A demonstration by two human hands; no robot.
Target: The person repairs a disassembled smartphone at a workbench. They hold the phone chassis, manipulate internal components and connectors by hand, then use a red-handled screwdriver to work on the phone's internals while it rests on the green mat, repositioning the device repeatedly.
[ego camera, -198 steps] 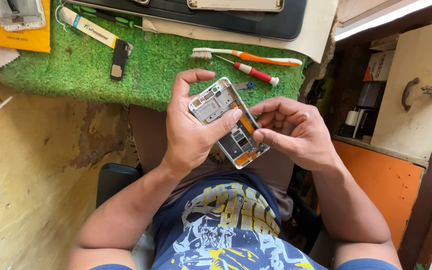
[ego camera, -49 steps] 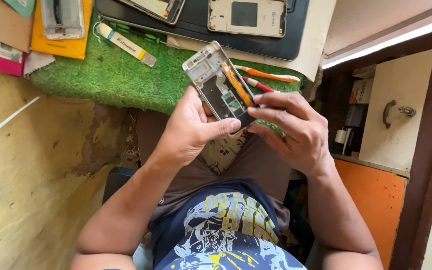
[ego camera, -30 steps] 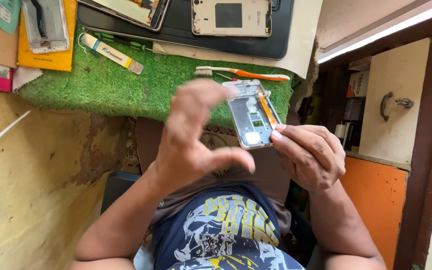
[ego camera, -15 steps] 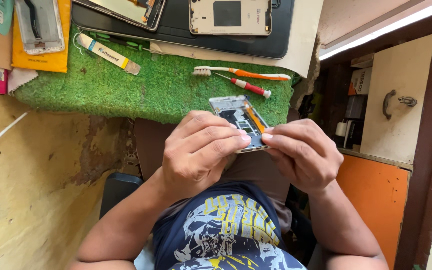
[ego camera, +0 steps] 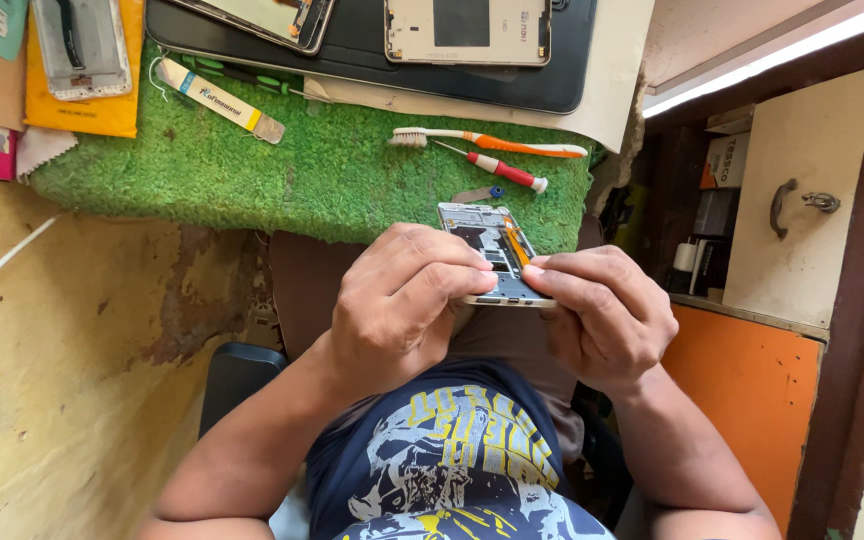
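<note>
An opened phone body [ego camera: 492, 245] with its back cover off lies between both hands over my lap, its circuit parts and an orange ribbon showing. My left hand [ego camera: 397, 305] wraps the near left side, thumb and forefinger pinched on the lower edge. My right hand [ego camera: 602, 310] grips the right side, fingertips pressing at the phone's lower right corner. The lower half of the phone is hidden by my fingers.
A green turf mat [ego camera: 332, 175] covers the bench edge, with a toothbrush [ego camera: 487, 142], a red-handled screwdriver [ego camera: 502, 170] and a flat pry tool [ego camera: 220, 100] on it. Further back lie a black mat [ego camera: 572, 60], a phone back panel [ego camera: 467, 30] and other phone parts. An orange cabinet [ego camera: 742, 400] stands at right.
The phone came down from a raised, tilted position to lap level. My left hand, briefly lifted off it, has closed on its lower edge again; both hands now hold it steady.
</note>
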